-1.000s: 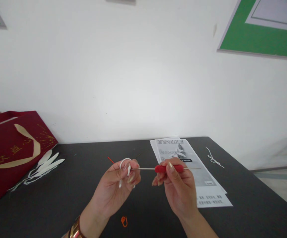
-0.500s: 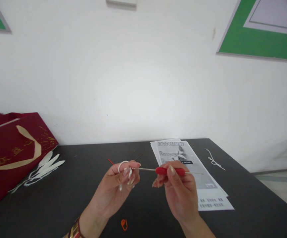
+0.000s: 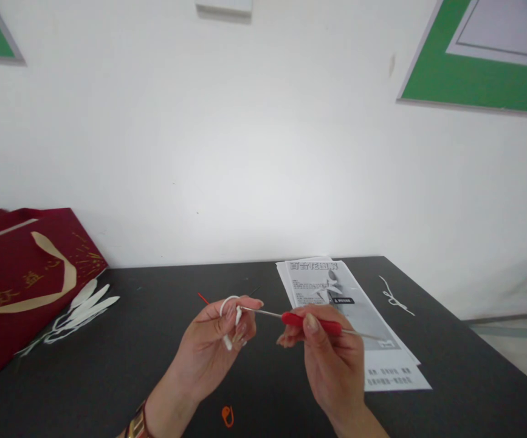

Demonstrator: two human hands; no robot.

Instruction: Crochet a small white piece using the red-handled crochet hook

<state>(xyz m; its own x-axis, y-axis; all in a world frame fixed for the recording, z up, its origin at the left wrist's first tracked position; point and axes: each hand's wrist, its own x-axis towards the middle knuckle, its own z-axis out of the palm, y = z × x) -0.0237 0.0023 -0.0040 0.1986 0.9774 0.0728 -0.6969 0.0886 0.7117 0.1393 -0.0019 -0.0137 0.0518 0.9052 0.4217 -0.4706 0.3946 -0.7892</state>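
White yarn [image 3: 227, 342] is pinched between the thumb and fingers of my left hand [image 3: 220, 334], with one strand looped over the index finger. My right hand [image 3: 331, 353] grips a crochet hook [image 3: 311, 322] by its red handle, the thumb lying on top. The hook's thin metal shaft points left, and its tip meets the yarn at my left fingertips. From the handle's other end a second metal shaft sticks out to the right. Whether the tip sits inside a loop is too small to tell.
An orange stitch marker [image 3: 227, 416] lies near me on the black table [image 3: 263, 389]. Printed sheets [image 3: 395, 377] lie behind my right hand, a knotted white yarn scrap [image 3: 395, 300] to their right. White crocheted petals [image 3: 87, 307] rest by a dark red bag [image 3: 21, 286] at left.
The hook has tilted, its right end now lower. The yarn's lower end at my left hand has shifted slightly right. Both hands keep their grips.
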